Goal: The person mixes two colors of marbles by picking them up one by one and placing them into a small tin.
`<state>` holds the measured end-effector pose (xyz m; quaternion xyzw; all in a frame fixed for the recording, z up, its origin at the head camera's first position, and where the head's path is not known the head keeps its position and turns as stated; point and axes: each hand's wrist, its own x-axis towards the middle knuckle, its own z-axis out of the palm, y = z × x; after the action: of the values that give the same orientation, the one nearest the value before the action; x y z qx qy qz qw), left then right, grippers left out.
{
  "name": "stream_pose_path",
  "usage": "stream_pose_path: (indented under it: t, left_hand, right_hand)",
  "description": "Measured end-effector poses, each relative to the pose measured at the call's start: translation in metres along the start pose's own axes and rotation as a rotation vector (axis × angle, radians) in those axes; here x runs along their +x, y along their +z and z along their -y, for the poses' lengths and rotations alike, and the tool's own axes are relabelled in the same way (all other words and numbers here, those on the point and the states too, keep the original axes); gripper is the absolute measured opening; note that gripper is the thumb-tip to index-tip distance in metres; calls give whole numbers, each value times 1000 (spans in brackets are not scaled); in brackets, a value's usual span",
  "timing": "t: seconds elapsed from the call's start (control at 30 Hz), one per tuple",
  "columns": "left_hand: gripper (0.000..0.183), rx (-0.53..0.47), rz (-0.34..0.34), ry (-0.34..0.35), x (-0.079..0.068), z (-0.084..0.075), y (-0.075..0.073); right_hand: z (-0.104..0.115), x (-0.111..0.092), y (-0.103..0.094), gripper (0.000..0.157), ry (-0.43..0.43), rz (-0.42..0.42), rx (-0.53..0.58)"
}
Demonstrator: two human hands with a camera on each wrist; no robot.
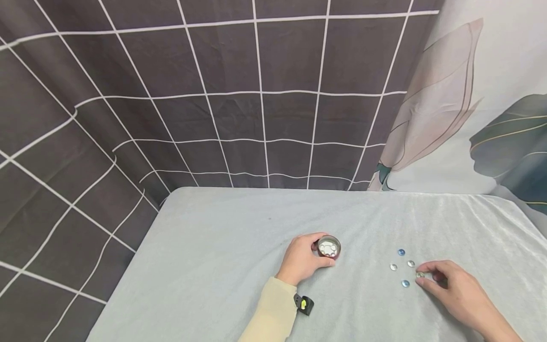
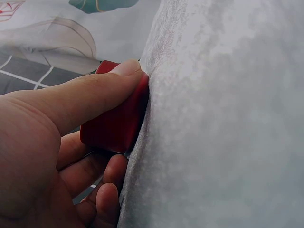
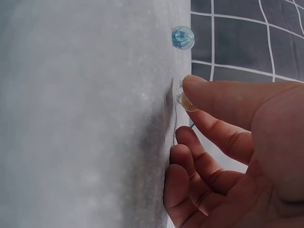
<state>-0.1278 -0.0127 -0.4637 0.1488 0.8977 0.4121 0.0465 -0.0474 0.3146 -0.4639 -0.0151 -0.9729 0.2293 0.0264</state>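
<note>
Okay, my left hand (image 1: 302, 259) grips the red cup (image 2: 114, 128); off to the right, my right hand (image 1: 453, 287) pinches a clear bead (image 1: 420, 275) beside four loose beads (image 1: 411, 263). I'd squeeze lightly; they could skid.

Leaving room to pass over the pale cloth (image 1: 361, 285) between the red cup (image 2: 111, 126) held by the left hand (image 1: 301, 259) and four loose beads (image 1: 393, 267) just left of the right hand (image 1: 461, 287). Blocking a leftward slide from the right hand with those beads, yet leaving open cloth left and ahead of the left hand, up to the dark curtain (image 1: 286, 116).
</note>
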Motion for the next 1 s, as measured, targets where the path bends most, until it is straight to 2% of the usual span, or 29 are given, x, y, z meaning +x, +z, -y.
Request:
stream_pose_path:
  t: [0.47,0.77,1.0]
  left_hand:
    - [55,0,-4,7,0,0,0]
    - [56,12,-2,7,0,0,0]
    - [56,6,-1,1,0,0,0]
  right_hand:
    - [6,-3,-2,18,-50,-93,9]
    - [9,-2,-4,16,-39,-85,14]
    - [10,-3,-3,18,-75,-125,41]
